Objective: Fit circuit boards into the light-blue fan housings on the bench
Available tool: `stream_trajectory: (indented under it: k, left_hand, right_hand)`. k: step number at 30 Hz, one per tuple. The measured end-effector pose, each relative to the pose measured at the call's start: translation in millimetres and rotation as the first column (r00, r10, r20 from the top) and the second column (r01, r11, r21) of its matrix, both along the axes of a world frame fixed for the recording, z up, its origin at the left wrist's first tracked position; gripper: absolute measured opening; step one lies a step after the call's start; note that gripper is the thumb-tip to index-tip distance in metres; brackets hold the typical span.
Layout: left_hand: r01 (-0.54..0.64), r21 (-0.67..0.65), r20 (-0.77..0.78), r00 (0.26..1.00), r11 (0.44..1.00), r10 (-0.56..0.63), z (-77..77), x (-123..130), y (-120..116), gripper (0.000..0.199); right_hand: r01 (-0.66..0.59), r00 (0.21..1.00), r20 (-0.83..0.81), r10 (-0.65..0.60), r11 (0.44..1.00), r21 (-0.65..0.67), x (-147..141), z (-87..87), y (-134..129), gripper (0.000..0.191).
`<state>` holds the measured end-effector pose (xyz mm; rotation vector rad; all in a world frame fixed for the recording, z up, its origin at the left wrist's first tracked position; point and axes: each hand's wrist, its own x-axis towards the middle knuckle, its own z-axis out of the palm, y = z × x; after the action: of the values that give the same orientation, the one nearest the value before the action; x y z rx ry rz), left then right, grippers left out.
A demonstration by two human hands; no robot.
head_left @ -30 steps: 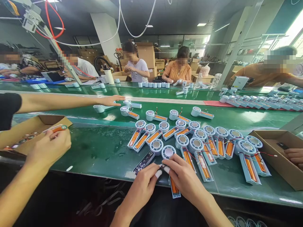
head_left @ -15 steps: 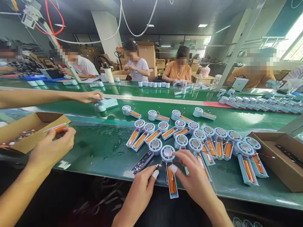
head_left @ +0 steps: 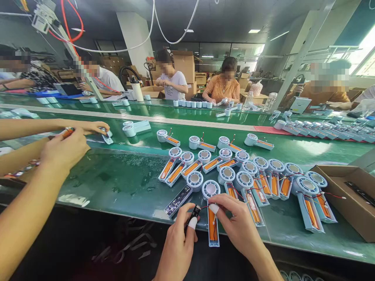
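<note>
My left hand (head_left: pixel 180 238) grips a small black circuit board (head_left: pixel 193 214) between thumb and fingers, a white cover on the thumb tip. Thin wires run from the board to my right hand (head_left: pixel 238 218), whose thumb and index finger pinch a wire (head_left: pixel 205 207); that thumb also has a white cover. Under the right fingertips lies a light-blue handheld fan (head_left: pixel 211 190), its open handle toward me with an orange battery (head_left: pixel 212 224) inside. Left of it rests another fan (head_left: pixel 194 180) with a black circuit board (head_left: pixel 177 200) over its handle.
Several fans with orange batteries (head_left: pixel 274 183) crowd the green bench to the right, beside a cardboard box (head_left: pixel 348 203). A co-worker's hands (head_left: pixel 66 148) reach in at the left, over another box. Farther back, a belt (head_left: pixel 140 152) carries several fans, and people sit opposite.
My left hand has tilted the small board up, so more of it shows. The co-worker's hands have come together around a fan part at the left. The view has shifted slightly.
</note>
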<state>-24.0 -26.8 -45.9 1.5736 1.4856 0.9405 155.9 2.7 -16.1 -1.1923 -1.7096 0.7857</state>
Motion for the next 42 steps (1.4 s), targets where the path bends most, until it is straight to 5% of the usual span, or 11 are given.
stream_trajectory:
  k: [5,10,20,31,42]
  left_hand:
    - [0.032,0.012,-0.008,0.999,0.999,-0.032,4.1,1.9,-0.8,0.023]
    - [0.034,-0.010,0.064,0.997,0.999,-0.033,11.0,2.0,1.3,0.022]
    - [0.058,-0.075,0.179,0.983,0.996,-0.044,18.5,3.4,10.1,0.033]
    - [-0.048,-0.125,0.270,0.960,0.991,0.081,6.1,4.9,6.9,0.043]
    - [-0.042,-0.049,0.182,0.982,0.998,0.050,16.0,4.7,5.2,0.037]
  right_hand:
    - [-0.007,0.992,-0.122,-0.011,0.989,-0.148,-12.6,-8.7,1.7,0.012]
    - [-0.075,0.996,0.058,0.074,0.997,0.008,-14.9,-10.7,-2.6,0.018]
    - [-0.105,0.983,0.161,0.091,0.991,0.083,-14.3,-16.0,-7.0,0.022]
    - [-0.035,0.919,0.391,-0.057,0.974,0.223,-13.4,-11.0,0.5,0.024]
    - [-0.051,0.882,0.466,-0.078,0.965,0.259,-20.2,-9.2,-1.6,0.027]
